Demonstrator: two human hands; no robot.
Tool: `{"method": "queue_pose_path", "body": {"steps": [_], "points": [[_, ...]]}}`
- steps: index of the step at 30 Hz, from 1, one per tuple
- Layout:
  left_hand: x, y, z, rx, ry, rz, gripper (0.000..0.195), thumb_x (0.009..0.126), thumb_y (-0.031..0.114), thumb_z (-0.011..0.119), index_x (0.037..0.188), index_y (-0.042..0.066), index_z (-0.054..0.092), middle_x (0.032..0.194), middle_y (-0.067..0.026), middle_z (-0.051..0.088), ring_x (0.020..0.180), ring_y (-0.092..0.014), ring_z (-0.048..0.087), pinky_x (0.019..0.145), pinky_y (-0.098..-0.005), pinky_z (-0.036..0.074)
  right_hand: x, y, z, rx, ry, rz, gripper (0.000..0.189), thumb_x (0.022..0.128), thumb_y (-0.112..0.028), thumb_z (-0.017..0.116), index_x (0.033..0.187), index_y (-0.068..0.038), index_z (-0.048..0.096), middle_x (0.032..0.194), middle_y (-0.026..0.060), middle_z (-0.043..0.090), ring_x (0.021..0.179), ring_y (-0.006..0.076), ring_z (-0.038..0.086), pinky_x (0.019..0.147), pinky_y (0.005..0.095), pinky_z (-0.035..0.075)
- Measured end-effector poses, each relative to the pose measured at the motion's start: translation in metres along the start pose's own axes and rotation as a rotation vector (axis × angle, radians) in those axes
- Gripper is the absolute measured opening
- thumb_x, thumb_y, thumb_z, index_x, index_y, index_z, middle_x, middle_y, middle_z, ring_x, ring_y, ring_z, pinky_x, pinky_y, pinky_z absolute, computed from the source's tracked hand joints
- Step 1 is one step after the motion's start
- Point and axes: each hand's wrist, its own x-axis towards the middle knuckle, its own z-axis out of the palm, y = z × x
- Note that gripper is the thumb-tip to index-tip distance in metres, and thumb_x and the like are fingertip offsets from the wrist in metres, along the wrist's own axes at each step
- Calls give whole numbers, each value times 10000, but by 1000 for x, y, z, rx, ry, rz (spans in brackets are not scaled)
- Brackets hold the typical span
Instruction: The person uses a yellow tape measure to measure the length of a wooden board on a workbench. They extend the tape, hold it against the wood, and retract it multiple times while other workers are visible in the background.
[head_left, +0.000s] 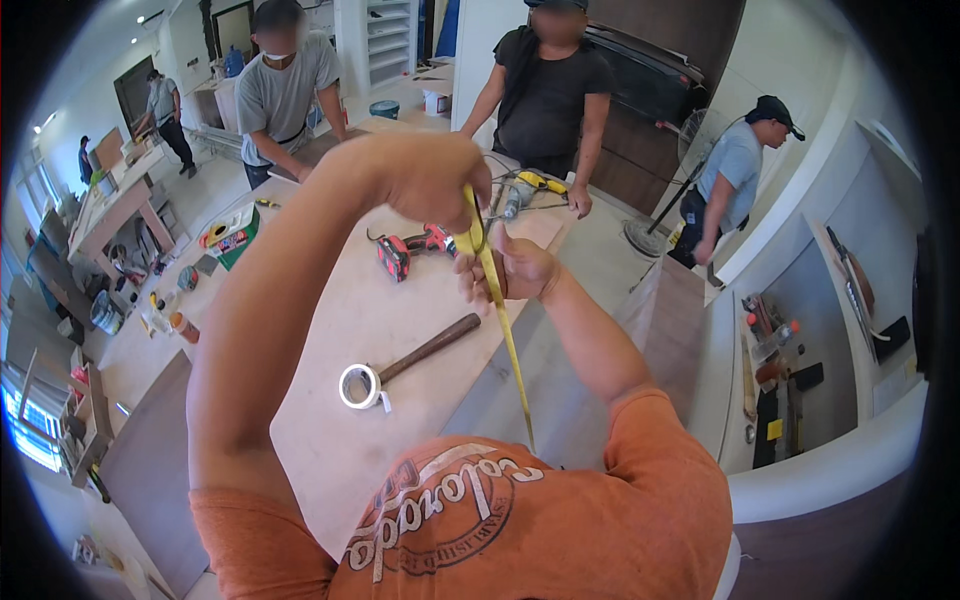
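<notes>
My left hand (439, 180), raised with the wrist bent, pinches a yellow tape measure (475, 236). Its pulled-out yellow blade (510, 337) slants down toward the front of my orange shirt (525, 525). My right hand (517, 266) is just below, palm turned up and fingers apart, with the blade passing in front of it. Behind both hands, a red and black cordless drill (394, 256) lies on the wooden tabletop (322, 442). Nearer me are a roll of white tape (360, 387) and a tool's wooden handle (431, 349); the tool's head cannot be made out.
A grey panel (480, 401) lies under the blade. Across the table, a person in grey (289, 97) and a person in black (555, 97) stand near a corded power tool (525, 191). A pedestal fan (645, 236) and another person (724, 165) are at right.
</notes>
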Motion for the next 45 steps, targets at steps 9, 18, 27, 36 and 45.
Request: {"method": "queue_pose_path", "body": {"steps": [9,18,27,36,45], "points": [[-28,-2,48,-352,56,238,374,766,0,630,1134,58,592,1008,-121,651,921,-263,650,823,-368,505,27,9,24,23,-130,-77,616,874,-587,554,1254,-103,519,1048,218,640,830,337,663,672,402,537],[-61,-4,80,-464,154,160,470,756,-24,661,1196,102,555,1091,-120,620,1010,-292,609,875,-371,479,43,38,42,258,-157,-158,519,890,-342,669,1295,-92,461,1013,157,610,837,242,614,482,295,470],[-155,-73,233,-1062,846,-352,445,858,-42,597,1291,33,531,1229,-76,589,1052,-162,587,883,-307,478,8,41,48,-79,328,-216,617,848,-442,702,1198,39,540,954,109,631,677,189,658,550,276,520],[-156,-41,445,-413,643,-663,260,801,15,644,1061,32,639,1089,-158,635,1001,-366,585,850,-449,482,-73,10,71,-343,656,-554,661,816,-389,761,1234,52,501,971,151,618,649,177,628,481,241,445],[-132,-41,469,-282,473,-615,329,833,46,569,1143,130,642,1230,-158,527,1064,-364,581,887,-456,491,-78,21,76,-312,680,-521,606,829,-388,749,1186,42,517,992,135,613,662,183,633,498,255,454]]}}
